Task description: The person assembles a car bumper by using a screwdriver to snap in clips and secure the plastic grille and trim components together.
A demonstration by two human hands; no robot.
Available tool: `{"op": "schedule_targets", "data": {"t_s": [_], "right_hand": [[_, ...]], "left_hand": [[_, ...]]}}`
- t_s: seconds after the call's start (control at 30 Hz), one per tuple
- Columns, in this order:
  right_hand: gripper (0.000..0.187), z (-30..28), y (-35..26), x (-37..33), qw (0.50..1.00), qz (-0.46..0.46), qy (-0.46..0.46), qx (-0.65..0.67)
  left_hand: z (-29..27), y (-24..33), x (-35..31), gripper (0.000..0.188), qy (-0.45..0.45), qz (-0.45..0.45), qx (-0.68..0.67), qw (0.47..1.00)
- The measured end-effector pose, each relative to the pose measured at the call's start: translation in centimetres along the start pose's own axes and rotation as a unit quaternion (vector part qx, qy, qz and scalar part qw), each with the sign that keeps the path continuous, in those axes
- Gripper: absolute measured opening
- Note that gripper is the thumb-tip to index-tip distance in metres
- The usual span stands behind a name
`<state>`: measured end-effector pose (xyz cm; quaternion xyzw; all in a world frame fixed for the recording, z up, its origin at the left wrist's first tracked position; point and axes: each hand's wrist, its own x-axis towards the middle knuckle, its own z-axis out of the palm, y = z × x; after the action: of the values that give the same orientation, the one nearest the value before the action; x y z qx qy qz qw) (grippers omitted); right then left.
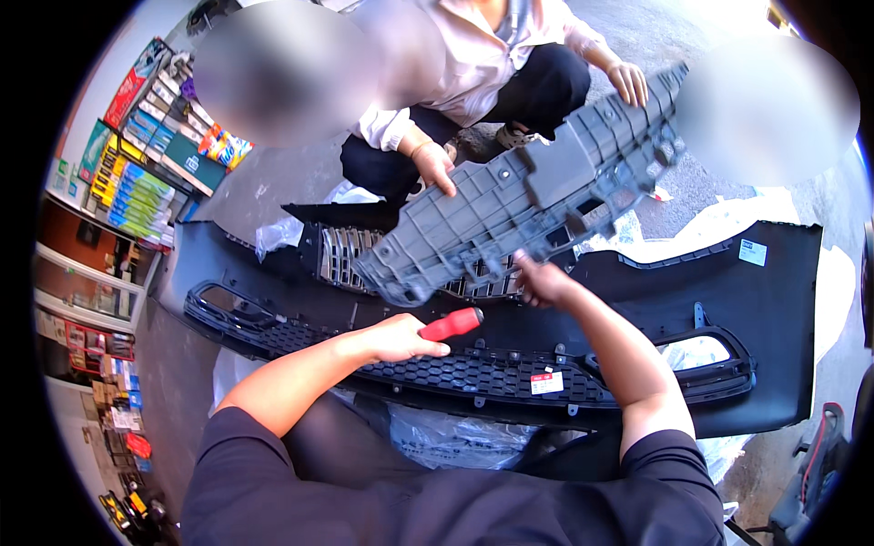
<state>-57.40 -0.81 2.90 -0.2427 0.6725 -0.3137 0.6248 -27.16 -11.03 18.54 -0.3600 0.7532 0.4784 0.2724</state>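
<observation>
In my left hand (401, 340) is a screwdriver with a red handle (452, 324), its handle end pointing right; the shaft is hidden. My right hand (543, 281) has its fingers curled at the near edge of a large grey ribbed plastic panel (487, 196). Whether it grips that edge is hard to see. A person opposite holds the panel tilted above the bumper, one hand (432, 169) on its left part and the other (627, 83) near its upper right end. Beneath lies a black car bumper cover (765, 300), inner side up, with a honeycomb mesh (455, 375).
A chrome-barred grille (343, 253) sits on the bumper's far side, partly under the panel. Clear plastic wrapping (455, 439) lies before me, and white sheeting (756, 218) lies beyond. Shelves with colourful boxes (137, 196) stand at the left. A red-edged dark part (815, 464) is at the lower right.
</observation>
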Motion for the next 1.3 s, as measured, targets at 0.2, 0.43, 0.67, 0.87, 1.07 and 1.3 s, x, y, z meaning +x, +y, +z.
{"op": "schedule_targets", "data": {"t_s": [0.2, 0.43, 0.67, 0.87, 1.07, 1.3], "right_hand": [[0.051, 10.5, -11.2, -4.8, 0.905, -0.065, -0.148, -0.393], [0.088, 4.8, -20.2, 2.1, 0.678, -0.320, 0.280, -0.600], [0.074, 4.9, -16.5, 5.8, 0.665, -0.039, 0.050, -0.744], [0.049, 11.0, -19.5, 3.4, 0.710, -0.147, 0.116, -0.679], [0.036, 12.1, -25.9, 10.5, 0.695, -0.360, 0.219, -0.583], [0.035, 16.0, -26.2, 18.2, 0.679, -0.299, 0.216, -0.634]], "left_hand": [[-2.8, -3.8, -2.8, 0.047, -0.080, 0.154, 0.122, 0.977], [-4.7, -20.9, 0.7, 0.056, -0.105, 0.100, 0.046, 0.988], [-5.3, -29.5, 0.9, 0.057, -0.065, 0.117, -0.046, 0.990], [-5.7, -32.4, 0.0, 0.058, -0.049, 0.127, -0.108, 0.985], [-7.6, -31.5, 1.7, 0.049, 0.027, 0.088, -0.271, 0.958], [-8.4, -33.0, 2.0, 0.052, 0.074, 0.064, -0.299, 0.949]]}}
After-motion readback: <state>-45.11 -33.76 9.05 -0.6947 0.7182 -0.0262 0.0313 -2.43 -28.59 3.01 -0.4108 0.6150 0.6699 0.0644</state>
